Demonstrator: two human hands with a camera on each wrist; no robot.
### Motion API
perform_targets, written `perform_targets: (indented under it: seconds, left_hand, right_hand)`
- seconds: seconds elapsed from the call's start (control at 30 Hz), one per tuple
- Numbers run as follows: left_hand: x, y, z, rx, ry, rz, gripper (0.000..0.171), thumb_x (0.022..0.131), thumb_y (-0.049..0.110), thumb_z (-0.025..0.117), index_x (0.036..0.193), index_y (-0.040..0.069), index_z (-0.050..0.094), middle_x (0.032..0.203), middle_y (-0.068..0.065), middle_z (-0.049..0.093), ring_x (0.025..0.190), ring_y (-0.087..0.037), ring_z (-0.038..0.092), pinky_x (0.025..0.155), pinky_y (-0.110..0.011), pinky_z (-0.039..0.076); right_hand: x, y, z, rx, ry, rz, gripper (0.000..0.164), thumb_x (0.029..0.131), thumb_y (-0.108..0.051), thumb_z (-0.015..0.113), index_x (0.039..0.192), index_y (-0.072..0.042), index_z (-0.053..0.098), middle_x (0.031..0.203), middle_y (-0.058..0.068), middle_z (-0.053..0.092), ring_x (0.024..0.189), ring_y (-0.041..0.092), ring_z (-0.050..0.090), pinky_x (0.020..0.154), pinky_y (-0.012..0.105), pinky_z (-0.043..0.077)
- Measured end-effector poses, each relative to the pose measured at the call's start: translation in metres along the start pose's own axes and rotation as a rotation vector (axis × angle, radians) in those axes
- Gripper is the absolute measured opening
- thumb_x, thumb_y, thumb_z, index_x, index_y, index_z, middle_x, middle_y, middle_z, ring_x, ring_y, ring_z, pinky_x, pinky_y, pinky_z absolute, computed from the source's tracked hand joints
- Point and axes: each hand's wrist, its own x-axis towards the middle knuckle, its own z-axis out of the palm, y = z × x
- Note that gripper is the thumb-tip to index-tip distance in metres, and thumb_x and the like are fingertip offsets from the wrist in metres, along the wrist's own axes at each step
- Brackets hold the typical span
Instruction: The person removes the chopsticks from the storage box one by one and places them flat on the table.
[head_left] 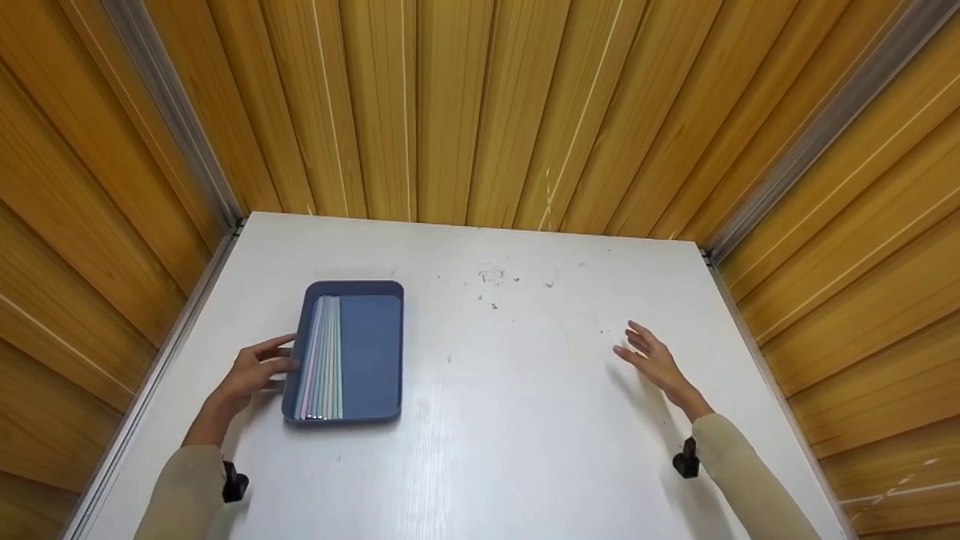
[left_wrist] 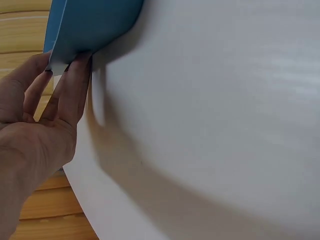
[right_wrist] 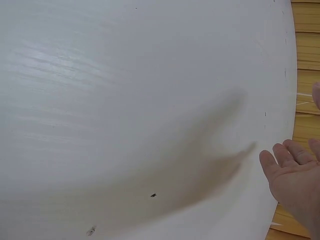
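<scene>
A blue rectangular tray (head_left: 371,352) lies on the left part of the white table. Along its left side runs a row of long, thin pastel sticks (head_left: 322,360), white, pink and pale green; their exact kind is not clear. My left hand (head_left: 251,367) is at the tray's left edge, fingertips touching the outside of its wall. In the left wrist view, the fingers of the left hand (left_wrist: 50,110) meet the tray's corner (left_wrist: 97,22). Well to the right, my right hand (head_left: 652,361) hovers over the table, fingers loosely extended and holding nothing; the right wrist view shows the hand (right_wrist: 295,175) palm up.
Dark marks and scuffs (head_left: 493,277) dot the far middle of the white tabletop (head_left: 480,420). Wood-patterned panels (head_left: 450,112) enclose the table at the back and both sides. Grey metal posts (head_left: 180,105) stand at the corners.
</scene>
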Motion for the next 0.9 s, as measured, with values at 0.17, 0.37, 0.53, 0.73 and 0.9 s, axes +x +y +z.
perform_targets:
  seconds: [0.17,0.37,0.53,0.73,0.9]
  left_hand:
    - [0.011,0.009,0.024,-0.026,-0.017,0.008,0.066,0.095,0.009,0.068,0.155,0.003,0.041,0.145,-0.034,0.049,0.098,-0.014,0.069,0.075,-0.028,0.062]
    - [0.023,0.017,0.053,-0.054,-0.01,-0.014,0.065,0.094,0.009,0.069,0.154,0.007,0.044,0.145,-0.03,0.051,0.099,-0.015,0.07,0.073,-0.028,0.062]
    - [0.03,0.027,0.08,-0.073,-0.006,-0.03,0.065,0.094,0.01,0.07,0.154,0.01,0.045,0.146,-0.029,0.051,0.101,-0.017,0.07,0.074,-0.028,0.062]
    - [0.039,0.037,0.111,-0.079,0.002,-0.026,0.063,0.092,0.01,0.07,0.152,0.011,0.049,0.142,-0.027,0.056,0.1,-0.018,0.071,0.074,-0.028,0.062]
    - [0.045,0.045,0.13,-0.081,0.002,-0.028,0.062,0.092,0.008,0.07,0.151,0.011,0.051,0.14,-0.025,0.058,0.101,-0.02,0.072,0.074,-0.028,0.063]
  right_hand:
    - [-0.004,-0.002,0.001,-0.019,0.007,-0.003,0.079,0.103,-0.019,0.061,0.16,0.007,0.013,0.164,0.035,0.02,0.152,0.052,0.019,0.124,0.063,0.026]
    - [-0.005,0.001,0.002,0.0,0.009,0.01,0.079,0.103,-0.02,0.062,0.161,0.005,0.013,0.164,0.034,0.02,0.153,0.05,0.019,0.125,0.062,0.026]
    - [-0.006,0.002,0.002,0.007,0.003,0.011,0.077,0.104,-0.019,0.06,0.161,0.005,0.014,0.165,0.034,0.019,0.154,0.049,0.019,0.126,0.061,0.026]
    - [0.009,0.032,0.004,-0.027,0.034,-0.005,0.078,0.104,-0.024,0.06,0.162,0.0,0.014,0.165,0.03,0.023,0.153,0.047,0.025,0.124,0.06,0.03]
    - [0.014,0.044,0.011,-0.03,0.048,-0.017,0.079,0.103,-0.03,0.062,0.163,-0.002,0.017,0.164,0.028,0.028,0.151,0.045,0.032,0.123,0.058,0.033]
